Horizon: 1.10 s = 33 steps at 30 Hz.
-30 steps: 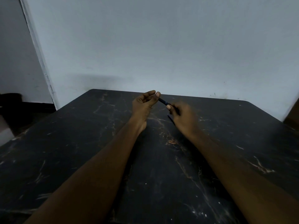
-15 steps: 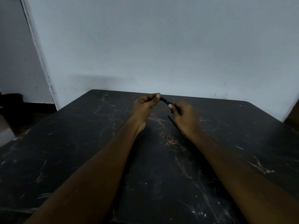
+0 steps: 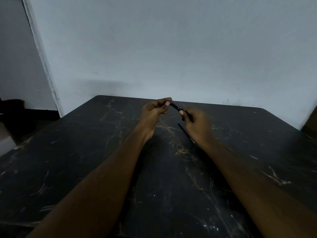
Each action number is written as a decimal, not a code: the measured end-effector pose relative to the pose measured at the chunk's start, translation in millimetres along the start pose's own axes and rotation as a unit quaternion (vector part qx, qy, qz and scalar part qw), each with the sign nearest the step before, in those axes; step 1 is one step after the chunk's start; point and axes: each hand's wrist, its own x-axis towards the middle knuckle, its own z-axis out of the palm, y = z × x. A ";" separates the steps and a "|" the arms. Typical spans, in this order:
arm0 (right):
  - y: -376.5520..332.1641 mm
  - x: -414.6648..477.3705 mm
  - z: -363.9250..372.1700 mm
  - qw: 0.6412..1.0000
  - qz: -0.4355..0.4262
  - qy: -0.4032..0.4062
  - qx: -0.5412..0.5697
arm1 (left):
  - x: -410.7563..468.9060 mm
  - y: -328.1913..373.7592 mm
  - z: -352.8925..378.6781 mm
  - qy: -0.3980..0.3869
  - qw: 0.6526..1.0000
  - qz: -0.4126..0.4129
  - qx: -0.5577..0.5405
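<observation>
So the big dark marble-look table (image 3: 68, 169) fills most of the view, pushed up against a pale wall (image 3: 171, 48). The person has both hands raised off the surface over its far half. The left hand (image 3: 153, 113) has its fingers curled and pinches one end of a short dark pen (image 3: 175, 106) between thumb and fingertip. The right hand (image 3: 197, 125) grips the other end with the thumb on top, though it's a bit blurry. The pen sits in the air between them, tilted down toward the right hand. A thin dark stick (image 3: 184, 130), maybe the refill, lies on the table just under the right hand.

What could go wrong, imo: it looks like they're twisting or pulling the pen's halves, and both grips are right at the fingertips. If a part lets go suddenly, a small piece could drop, and on that black top in this dim light it'd be a pain to find. The right wrist is also low over that stick, so a careless move could roll it away.
</observation>
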 end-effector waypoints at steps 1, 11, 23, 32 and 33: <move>-0.3 0.1 -0.3 1.000 -0.004 -0.001 -0.001 | 0.4 -1.0 0.0 0.008 1.000 0.004 -0.004; 4.7 1.1 0.2 1.000 -0.021 0.007 -0.004 | 1.3 -3.0 -0.3 -0.021 1.000 -0.012 -0.010; 4.4 1.1 1.9 0.999 -0.033 0.011 -0.001 | 2.4 -6.3 -0.1 0.042 0.999 0.011 0.012; 1.4 -0.9 0.2 1.000 -0.009 0.017 0.005 | 1.5 -1.2 -1.5 -0.040 0.999 -0.017 -0.024; 1.0 -1.0 0.1 1.000 -0.006 0.016 0.005 | 1.6 -1.5 -1.9 -0.036 0.999 -0.014 -0.019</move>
